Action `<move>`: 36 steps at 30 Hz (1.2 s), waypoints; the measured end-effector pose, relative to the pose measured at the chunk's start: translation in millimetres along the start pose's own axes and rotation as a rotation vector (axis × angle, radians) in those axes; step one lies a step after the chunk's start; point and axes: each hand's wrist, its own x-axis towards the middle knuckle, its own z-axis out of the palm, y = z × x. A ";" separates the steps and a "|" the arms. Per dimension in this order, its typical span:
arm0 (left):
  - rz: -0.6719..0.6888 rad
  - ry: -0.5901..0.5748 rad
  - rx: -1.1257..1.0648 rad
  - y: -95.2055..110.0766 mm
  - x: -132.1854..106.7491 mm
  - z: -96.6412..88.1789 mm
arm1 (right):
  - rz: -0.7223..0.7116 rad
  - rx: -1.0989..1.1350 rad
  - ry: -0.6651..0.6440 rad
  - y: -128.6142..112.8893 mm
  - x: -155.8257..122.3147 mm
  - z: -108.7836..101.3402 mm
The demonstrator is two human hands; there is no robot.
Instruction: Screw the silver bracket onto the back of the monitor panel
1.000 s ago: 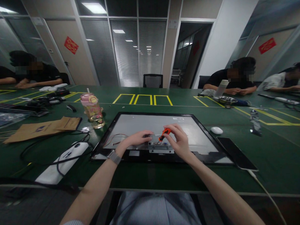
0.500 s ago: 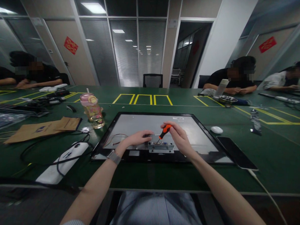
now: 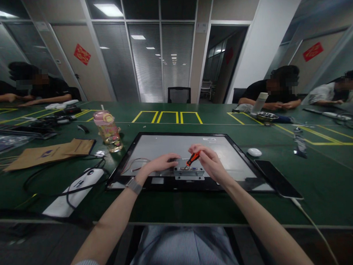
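A black-framed monitor panel (image 3: 229,146) lies back-up on the green table (image 3: 179,209) in front of me. Near its front edge sits a small metal connector bracket (image 3: 189,173). My right hand (image 3: 209,162) is closed round a small orange-handled screwdriver (image 3: 192,158), whose tip points down at the bracket. My left hand (image 3: 161,162) rests on the panel just left of the bracket, fingers curled against it. Thin coloured wires (image 3: 135,163) run across the panel to the left of that hand. A watch is on my left wrist.
A pink-lidded bottle (image 3: 108,131), brown paper bags (image 3: 46,151), a white device with black cables (image 3: 74,188) lie left. A white mouse (image 3: 254,152) and a phone (image 3: 278,179) with its cable lie right. Other people sit at the far left and far right.
My right hand lifted the screwdriver slightly, then tilted it lower over the bracket. The left hand has stayed in place.
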 end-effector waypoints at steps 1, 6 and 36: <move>0.009 -0.001 -0.002 -0.2 0.1 0.1 | 0.014 0.031 -0.011 -0.8 -0.2 0.6; 0.010 -0.008 0.001 -1.1 0.6 0.6 | 0.082 0.054 -0.022 -1.2 -0.4 0.9; -0.026 0.001 0.024 -2.2 -0.2 1.3 | 0.079 0.100 0.057 -0.2 3.3 -6.8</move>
